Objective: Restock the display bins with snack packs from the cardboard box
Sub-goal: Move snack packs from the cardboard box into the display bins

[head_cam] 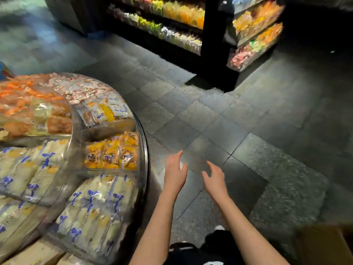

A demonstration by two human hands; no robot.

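Observation:
A round display stand with clear-walled bins (142,142) fills the left side. Its bins hold white snack packs with blue print (95,209), orange packs (112,153) and pale pink packs (76,88). My left hand (174,173) hangs over the grey floor just right of the stand, fingers relaxed, holding nothing. Beside it my right hand (214,180) is also empty with loosely spread fingers. A brown cardboard box (322,243) shows at the lower right corner, dim and partly cut off. The whole view is blurred.
Grey stone floor tiles (210,121) stretch ahead. Dark shelf units with colourful packs (172,22) stand at the back, a second one (256,33) to the right. My dark trousers and shoes (214,243) show below. A cardboard edge (36,253) lies at the lower left.

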